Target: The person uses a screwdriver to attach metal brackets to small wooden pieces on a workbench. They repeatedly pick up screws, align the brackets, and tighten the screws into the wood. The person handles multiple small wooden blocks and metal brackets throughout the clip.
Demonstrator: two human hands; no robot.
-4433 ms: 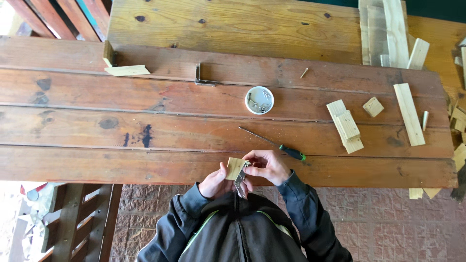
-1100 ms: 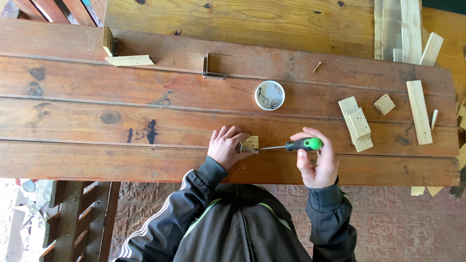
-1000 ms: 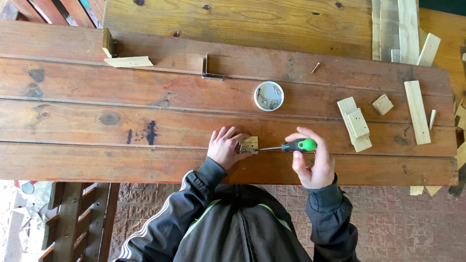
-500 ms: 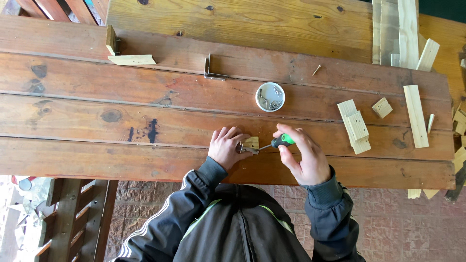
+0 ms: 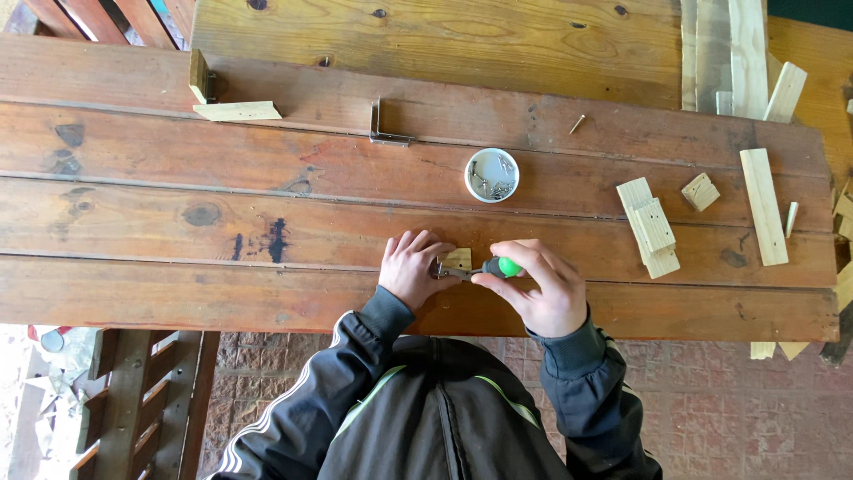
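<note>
My left hand (image 5: 410, 267) presses a small pale wood block (image 5: 458, 259) with a metal bracket against the red-brown plank table (image 5: 267, 231), near its front edge. My right hand (image 5: 544, 289) grips a green-handled screwdriver (image 5: 498, 267). The tool lies nearly level, its tip pointing left at the bracket beside my left fingers. My right fingers wrap most of the handle, leaving only a green patch showing.
A small white round tub of screws (image 5: 492, 174) sits just beyond the hands. Stacked wood offcuts (image 5: 650, 228), a small block (image 5: 700, 191) and a long strip (image 5: 763, 204) lie at right. A metal angle bracket (image 5: 386, 124), a loose screw (image 5: 577, 124) and pale wood pieces (image 5: 233, 108) lie farther back.
My right hand has slid left along the screwdriver, closer to the block, covering more of the handle. My left hand and the block have stayed in place.
</note>
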